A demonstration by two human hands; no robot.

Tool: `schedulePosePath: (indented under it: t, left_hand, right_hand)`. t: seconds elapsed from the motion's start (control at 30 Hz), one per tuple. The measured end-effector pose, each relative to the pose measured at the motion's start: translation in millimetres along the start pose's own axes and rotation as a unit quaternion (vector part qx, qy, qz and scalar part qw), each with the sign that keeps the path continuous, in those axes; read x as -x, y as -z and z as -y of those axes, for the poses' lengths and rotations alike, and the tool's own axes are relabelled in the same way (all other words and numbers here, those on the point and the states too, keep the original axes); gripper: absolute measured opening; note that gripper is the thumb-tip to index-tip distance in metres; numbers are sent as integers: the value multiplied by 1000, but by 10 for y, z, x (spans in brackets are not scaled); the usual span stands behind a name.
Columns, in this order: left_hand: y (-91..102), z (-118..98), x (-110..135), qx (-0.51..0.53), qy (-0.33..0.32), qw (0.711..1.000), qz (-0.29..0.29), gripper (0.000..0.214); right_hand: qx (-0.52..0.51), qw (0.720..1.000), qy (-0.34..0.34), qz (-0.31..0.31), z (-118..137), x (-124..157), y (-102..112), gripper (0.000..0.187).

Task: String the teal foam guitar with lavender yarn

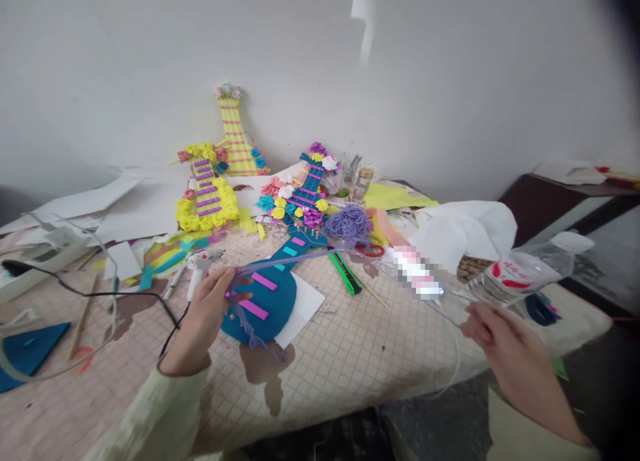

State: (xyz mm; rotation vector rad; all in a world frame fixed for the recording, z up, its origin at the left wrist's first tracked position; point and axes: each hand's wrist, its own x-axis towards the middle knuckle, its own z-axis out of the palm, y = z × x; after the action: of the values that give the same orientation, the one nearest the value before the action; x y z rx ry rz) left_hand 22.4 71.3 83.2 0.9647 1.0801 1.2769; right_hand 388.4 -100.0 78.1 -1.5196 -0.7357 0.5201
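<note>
Cluttered desk spanned the frame's lower half; left hand, lower left, and right hand, lower right, gripped purple yarn.

Fuzzy yarn, matt guitar cutout, glossy plastic bottle.

purple yarn; teal guitar shape with magenta and aqua strips; beige, grid-patterned tablecloth.

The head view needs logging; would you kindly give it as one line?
left hand: holds purple yarn | right hand: holds purple yarn | purple yarn: stretched between hands | blue guitar shape: on table
</note>
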Motion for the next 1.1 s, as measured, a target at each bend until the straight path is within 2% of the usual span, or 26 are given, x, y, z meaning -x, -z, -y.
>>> schedulePosePath:
  t: [0.07,0.13,0.2,0.23,0.33,0.37,0.4,0.43,0.5,0.57,0.63,0.73,0.8,0.9,1.1]
  left_hand:
    - [-37,-32,38,29,5,1000,3,29]
    - [-75,-61,78,39,12,999,17,26]
    - [-110,-82,117,39,10,998,56,23]
    - [-125,-90,135,35,6,996,81,22]
    - [-157,-120,188,7,3,990,143,22]
    - [-158,-136,205,-5,5,988,155,23]
    - [-150,-155,220,-14,5,987,162,23]
    - [-134,-178,233,-19,5,986,166,22]
    - [-74,-231,255,-18,-6,986,164,18]
    - [15,-284,276,3,-32,987,155,14]
    - [111,-330,306,35,-65,985,154,18]
    - [230,-397,393,105,-99,974,172,21]
    - [277,-453,480,163,-89,967,177,20]
    - [312,-548,608,221,-67,959,162,17]
    - [351,-645,682,253,-85,954,134,7]
  right_hand:
    - [186,980,64,-4,-129,-111,-124,18]
    - [286,944,154,50,-192,-198,-373,22]
    - [285,918,249,114,-160,-233,-751,25]
    - [274,905,285,157,-113,-231,-974,28]
    - [244,863,379,229,77,-198,-1655,44]
    - [235,849,396,261,138,-197,-1849,47]
    - [232,837,393,302,190,-211,-2012,42]
    - [228,833,377,335,231,-240,-2138,33]
    - [224,838,342,361,280,-348,-2280,31]
    - [226,857,331,323,286,-508,-2294,34]
    - [242,873,340,253,259,-692,-2222,32]
    - [295,877,346,152,187,-964,-2036,31]
    - [331,877,332,105,138,-1129,-1900,32]
    - [360,876,309,89,71,-1346,-1724,33]
    - [400,881,229,106,-38,-1674,-1526,27]
